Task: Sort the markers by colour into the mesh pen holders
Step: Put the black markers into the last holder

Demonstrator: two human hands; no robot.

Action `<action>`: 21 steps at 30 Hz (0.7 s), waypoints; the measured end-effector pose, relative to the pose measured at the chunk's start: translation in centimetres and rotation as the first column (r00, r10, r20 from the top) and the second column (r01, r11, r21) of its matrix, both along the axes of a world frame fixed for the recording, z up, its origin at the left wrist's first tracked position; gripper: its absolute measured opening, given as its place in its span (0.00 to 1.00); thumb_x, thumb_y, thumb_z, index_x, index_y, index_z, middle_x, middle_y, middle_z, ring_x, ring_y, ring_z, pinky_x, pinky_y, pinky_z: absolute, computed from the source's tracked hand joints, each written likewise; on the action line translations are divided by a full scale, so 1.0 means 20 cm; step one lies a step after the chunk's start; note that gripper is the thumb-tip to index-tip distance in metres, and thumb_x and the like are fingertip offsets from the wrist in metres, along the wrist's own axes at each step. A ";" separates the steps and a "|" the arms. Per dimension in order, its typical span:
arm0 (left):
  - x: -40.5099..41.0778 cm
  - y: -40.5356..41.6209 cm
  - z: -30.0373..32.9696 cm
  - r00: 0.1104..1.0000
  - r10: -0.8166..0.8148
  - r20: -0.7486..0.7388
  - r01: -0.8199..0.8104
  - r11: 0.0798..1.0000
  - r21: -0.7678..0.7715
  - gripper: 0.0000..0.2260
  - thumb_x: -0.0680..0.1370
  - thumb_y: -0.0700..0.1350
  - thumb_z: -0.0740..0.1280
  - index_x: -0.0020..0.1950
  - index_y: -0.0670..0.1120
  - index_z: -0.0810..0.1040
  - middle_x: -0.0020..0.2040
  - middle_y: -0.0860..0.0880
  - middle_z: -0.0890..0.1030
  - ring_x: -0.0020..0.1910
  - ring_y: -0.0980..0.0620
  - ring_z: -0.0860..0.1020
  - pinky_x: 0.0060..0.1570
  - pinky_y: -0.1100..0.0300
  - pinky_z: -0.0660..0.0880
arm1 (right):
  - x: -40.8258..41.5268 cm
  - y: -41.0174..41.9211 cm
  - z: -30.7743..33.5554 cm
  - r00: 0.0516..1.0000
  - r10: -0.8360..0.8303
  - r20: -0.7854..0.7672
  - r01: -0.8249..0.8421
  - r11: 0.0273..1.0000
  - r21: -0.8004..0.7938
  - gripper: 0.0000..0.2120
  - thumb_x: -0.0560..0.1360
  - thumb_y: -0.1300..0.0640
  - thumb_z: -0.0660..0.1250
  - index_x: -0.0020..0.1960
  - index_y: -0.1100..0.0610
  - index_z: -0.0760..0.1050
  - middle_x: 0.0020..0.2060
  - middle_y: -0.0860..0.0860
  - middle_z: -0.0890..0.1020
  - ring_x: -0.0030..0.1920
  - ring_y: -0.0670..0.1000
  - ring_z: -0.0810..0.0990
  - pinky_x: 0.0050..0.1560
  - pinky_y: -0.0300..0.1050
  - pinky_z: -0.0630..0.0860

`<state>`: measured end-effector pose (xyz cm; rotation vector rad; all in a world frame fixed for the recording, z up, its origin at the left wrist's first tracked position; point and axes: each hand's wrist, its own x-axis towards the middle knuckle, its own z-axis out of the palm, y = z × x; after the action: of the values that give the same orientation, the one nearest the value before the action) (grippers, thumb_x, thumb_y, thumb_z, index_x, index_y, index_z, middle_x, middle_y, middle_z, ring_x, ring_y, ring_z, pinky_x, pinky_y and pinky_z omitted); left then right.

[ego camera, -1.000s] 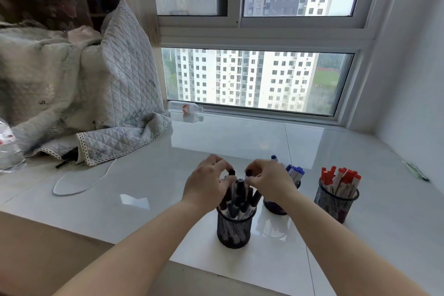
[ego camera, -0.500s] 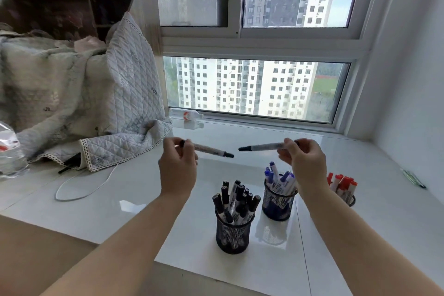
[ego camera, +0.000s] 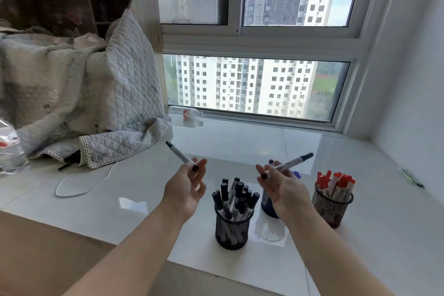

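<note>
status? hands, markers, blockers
Left hand and right hand: each pinches one black marker, palms up. Black holder full, below. Nothing in the way.

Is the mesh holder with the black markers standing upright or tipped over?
Upright. The black-marker holder stands on its base on the white sill, and its markers stick out of the open top.
</note>
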<state>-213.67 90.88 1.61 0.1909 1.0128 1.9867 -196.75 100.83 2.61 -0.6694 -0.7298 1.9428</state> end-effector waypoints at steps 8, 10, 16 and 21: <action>0.03 0.00 -0.07 0.658 -0.030 -0.752 -0.230 0.944 -0.239 0.05 0.80 0.47 0.57 0.45 0.51 0.70 0.43 0.56 0.83 0.41 0.63 0.80 0.35 0.61 0.68 | -0.01 -0.18 -0.22 0.805 -0.318 0.500 -0.043 0.810 0.585 0.07 0.76 0.60 0.65 0.41 0.51 0.76 0.37 0.48 0.82 0.41 0.49 0.80 0.41 0.39 0.75; 0.02 0.00 -0.09 0.605 -0.038 -0.796 -0.275 0.928 -0.252 0.09 0.80 0.49 0.58 0.42 0.51 0.73 0.42 0.56 0.82 0.43 0.60 0.79 0.38 0.60 0.70 | -0.01 -0.19 -0.25 0.745 -0.389 0.542 -0.079 0.756 0.650 0.07 0.75 0.59 0.66 0.40 0.50 0.77 0.40 0.50 0.81 0.40 0.47 0.79 0.39 0.31 0.71; 0.04 0.00 -0.11 0.498 -0.114 -0.860 -0.287 0.914 -0.287 0.10 0.78 0.53 0.62 0.38 0.55 0.77 0.38 0.59 0.80 0.40 0.59 0.77 0.38 0.68 0.69 | -0.01 -0.18 -0.27 0.669 -0.496 0.554 -0.099 0.679 0.727 0.04 0.73 0.59 0.69 0.40 0.52 0.78 0.39 0.50 0.82 0.40 0.48 0.80 0.36 0.27 0.69; 0.06 0.01 -0.10 0.414 -0.160 -0.896 -0.273 0.917 -0.290 0.05 0.76 0.50 0.67 0.40 0.55 0.73 0.37 0.58 0.80 0.40 0.59 0.78 0.37 0.70 0.69 | -0.01 -0.19 -0.34 0.604 -0.490 0.628 -0.212 0.661 0.720 0.03 0.71 0.60 0.70 0.41 0.54 0.78 0.36 0.50 0.81 0.36 0.46 0.79 0.37 0.29 0.71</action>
<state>-212.43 91.13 -0.48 1.1447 2.1306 1.5866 -196.92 97.05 -4.11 -1.0090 -1.8391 0.8875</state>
